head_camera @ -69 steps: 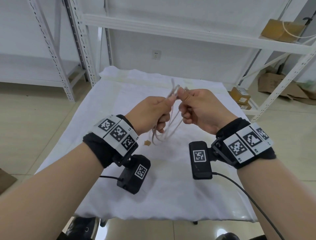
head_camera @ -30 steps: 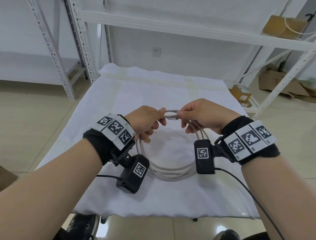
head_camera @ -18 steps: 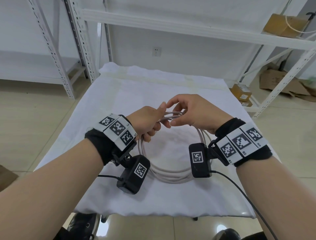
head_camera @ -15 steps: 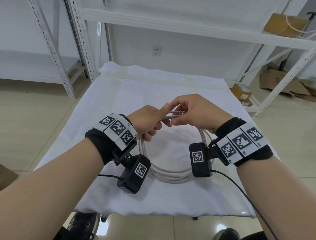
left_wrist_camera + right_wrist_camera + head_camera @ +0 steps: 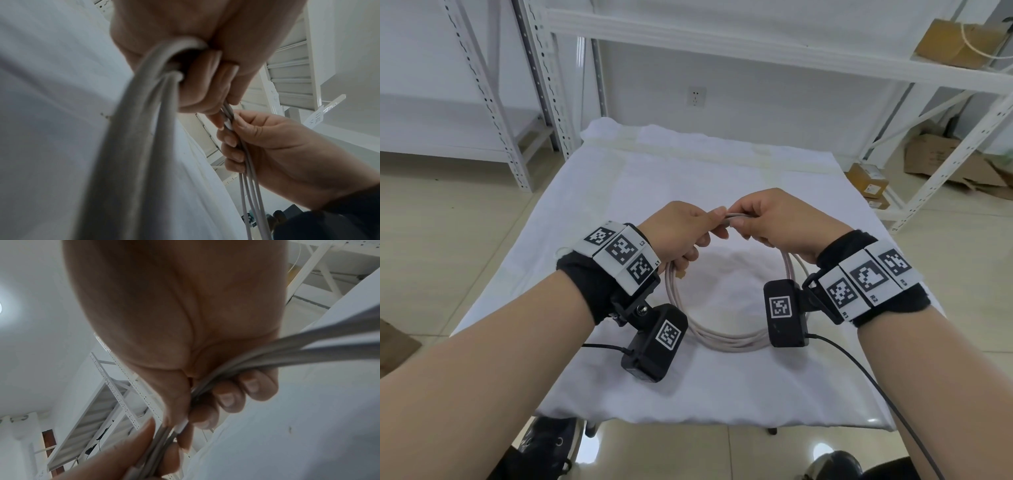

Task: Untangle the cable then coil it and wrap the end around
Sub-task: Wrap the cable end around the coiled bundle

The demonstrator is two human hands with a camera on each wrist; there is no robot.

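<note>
**Gripping the coil at its far side with both hands**

Pinching the top of the coiled cable (image 5: 726, 337), the fingers (image 5: 207, 76) of the left hand (image 5: 678, 233) are curled tight round the bundled grey strands, thumb pressed on top. Just to the right, the right hand (image 5: 774, 219) meets it almost knuckle to knuckle; its fingers (image 5: 228, 398) are folded round the same bundle, and its thumb and forefinger nip a short pale end piece of the cable between the two hands. The left wrist view shows several strands running down out of the right hand's grasp.

From the hands the coil hangs as a round loop of several turns, its near arc lying on or just above the white cloth (image 5: 722, 387); the head view does not settle which. The loop sits near the middle of the bench (image 5: 852, 416), with bare cloth all around it and most of it on the far side.

White metal shelving (image 5: 722, 44) stands beyond the far edge and along the right. A cardboard box (image 5: 948, 44) rests on the upper right shelf with a thin pale cord looping out of it; its inside is hidden. More cardboard boxes (image 5: 868, 180) lie on the floor at far right.
</note>
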